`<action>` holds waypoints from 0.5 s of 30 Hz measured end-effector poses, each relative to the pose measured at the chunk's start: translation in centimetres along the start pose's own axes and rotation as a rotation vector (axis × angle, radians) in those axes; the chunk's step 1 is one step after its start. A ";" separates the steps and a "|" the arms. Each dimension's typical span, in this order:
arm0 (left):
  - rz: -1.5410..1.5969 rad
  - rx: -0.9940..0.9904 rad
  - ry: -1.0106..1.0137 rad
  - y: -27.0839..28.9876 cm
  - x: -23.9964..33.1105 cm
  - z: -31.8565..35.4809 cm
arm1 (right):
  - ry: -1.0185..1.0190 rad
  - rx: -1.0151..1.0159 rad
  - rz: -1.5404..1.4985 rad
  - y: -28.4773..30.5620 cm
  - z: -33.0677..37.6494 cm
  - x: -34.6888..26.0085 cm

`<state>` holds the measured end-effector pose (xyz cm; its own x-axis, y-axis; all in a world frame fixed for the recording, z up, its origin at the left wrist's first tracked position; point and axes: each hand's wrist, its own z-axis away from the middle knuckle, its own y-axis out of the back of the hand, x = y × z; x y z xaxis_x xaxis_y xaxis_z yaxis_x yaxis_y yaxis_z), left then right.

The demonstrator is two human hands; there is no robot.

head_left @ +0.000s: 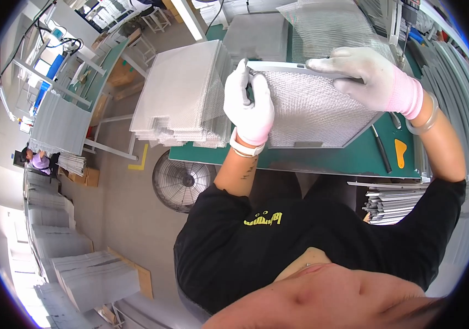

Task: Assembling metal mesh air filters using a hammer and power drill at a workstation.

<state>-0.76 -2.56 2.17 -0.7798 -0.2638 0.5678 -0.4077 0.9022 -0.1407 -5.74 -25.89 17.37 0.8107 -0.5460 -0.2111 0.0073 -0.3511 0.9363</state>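
A mesh filter panel (314, 107) with a pale metal frame stands tilted over the green workbench, its lower edge close to the near side. My left hand (249, 104), in a white glove with a pink cuff, grips the panel's left upper corner between thumb and fingers. My right hand (363, 77), gloved alike, closes on the frame's top edge toward the right, index finger stretched along it. The fingertips behind the frame are hidden. Close by my left hand rises a stack of mesh sheets (182, 88).
A black-handled tool (381, 149) and an orange scraper-like piece (400, 153) lie on the green bench (300, 160), right of the panel. More mesh (330, 30) lies behind. Long metal strips (454, 82) line the right side. A round floor fan (185, 181) stands below left.
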 end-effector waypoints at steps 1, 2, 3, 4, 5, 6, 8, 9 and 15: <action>-0.027 -0.023 -0.028 0.1 0.0 0.0 | -0.002 0.006 0.009 0.0 -0.1 0.0; -0.052 -0.047 -0.057 0.2 0.1 -0.2 | -0.005 0.014 0.019 0.0 -0.1 -0.1; -0.053 -0.047 -0.057 0.2 0.2 -0.2 | -0.004 0.013 0.018 0.0 0.0 -0.2; 0.000 -0.007 0.013 0.1 0.4 -0.1 | -0.004 0.024 0.028 -0.1 0.0 -0.2; 0.055 0.032 0.081 0.0 0.5 -0.2 | 0.007 0.037 0.040 -0.1 0.1 -0.3; 0.056 0.032 0.081 0.0 0.6 -0.3 | -0.004 0.037 0.040 -0.2 0.1 -0.3; -0.047 0.045 -0.075 -0.1 0.8 -0.4 | -0.037 0.030 0.042 -0.3 0.1 -0.3; -0.043 0.047 -0.089 -0.1 0.9 -0.3 | -0.026 0.030 0.034 -0.4 0.0 -0.4; -0.089 0.003 -0.130 0.9 1.1 -0.8 | 0.078 0.094 0.018 0.5 -1.1 -1.1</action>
<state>-1.58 -1.79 3.34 -0.7954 -0.3851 0.4681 -0.4793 0.8723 -0.0968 -5.98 -24.59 18.39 0.8535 -0.4931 -0.1688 -0.0593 -0.4137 0.9085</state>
